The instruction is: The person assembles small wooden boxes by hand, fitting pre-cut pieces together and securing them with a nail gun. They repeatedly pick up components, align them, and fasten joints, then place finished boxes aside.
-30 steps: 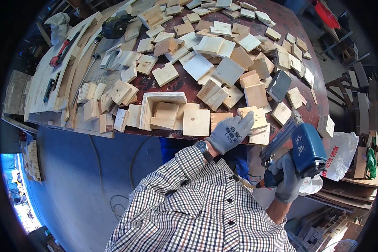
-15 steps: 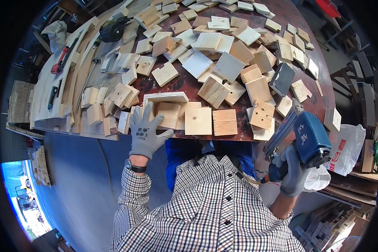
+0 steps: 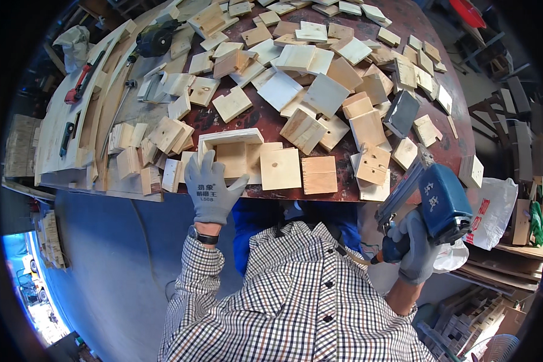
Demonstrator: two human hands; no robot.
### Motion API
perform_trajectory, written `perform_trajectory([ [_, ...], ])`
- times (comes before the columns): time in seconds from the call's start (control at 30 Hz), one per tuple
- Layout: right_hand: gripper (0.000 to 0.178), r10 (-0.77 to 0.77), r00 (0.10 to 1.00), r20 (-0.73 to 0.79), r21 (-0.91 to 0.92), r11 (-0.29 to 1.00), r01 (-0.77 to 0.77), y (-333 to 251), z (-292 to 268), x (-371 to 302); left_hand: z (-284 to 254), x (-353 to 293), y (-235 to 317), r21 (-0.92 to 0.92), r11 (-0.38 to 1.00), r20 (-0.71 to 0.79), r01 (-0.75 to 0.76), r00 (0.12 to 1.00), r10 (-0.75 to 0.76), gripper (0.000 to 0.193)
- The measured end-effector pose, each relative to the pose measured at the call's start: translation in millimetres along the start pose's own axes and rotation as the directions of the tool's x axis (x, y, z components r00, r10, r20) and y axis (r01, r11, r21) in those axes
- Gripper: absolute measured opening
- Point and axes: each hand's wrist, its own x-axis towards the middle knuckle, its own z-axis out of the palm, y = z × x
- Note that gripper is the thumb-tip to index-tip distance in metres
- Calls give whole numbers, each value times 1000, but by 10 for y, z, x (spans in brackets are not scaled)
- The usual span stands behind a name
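A grey work glove covers my left hand (image 3: pixel 213 192), whose thumb and fingers are apart. Its fingertips rest against the left end of a small corner-shaped assembly of wooden boards (image 3: pixel 230 137) at the table's near edge. The thumb lies beside a flat piece of wood behind it. My right hand (image 3: pixel 417 248), gloved too, is wrapped round the handle of a blue nail gun (image 3: pixel 445 198), held off the table's right front corner. A square wooden block (image 3: pixel 280 169) and a reddish wooden block (image 3: pixel 319 175) lie right of the assembly.
Loose wooden blocks (image 3: pixel 326 95) cover much of the dark red table (image 3: pixel 223 123). Long boards (image 3: pixel 66 136) lie at the left with a red tool (image 3: pixel 77 90) and a black power tool (image 3: pixel 157 41). A white plastic bag (image 3: pixel 495 211) hangs at the right.
My left hand's fingers have drawn closer together at the assembly, and its left end board now shows. The nail gun stays in my right hand, nearly unmoved.
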Motion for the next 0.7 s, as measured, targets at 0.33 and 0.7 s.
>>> perform_trajectory([
  [0.33,9,49,999,-21,-52,997,-50,-102,69,-4,-391,233,1327,-235,816,132,-529,814,566,88],
  [0.7,6,-51,999,17,-35,998,52,-1,-34,-83,177,507,1857,-157,851,439,-501,736,515,75],
])
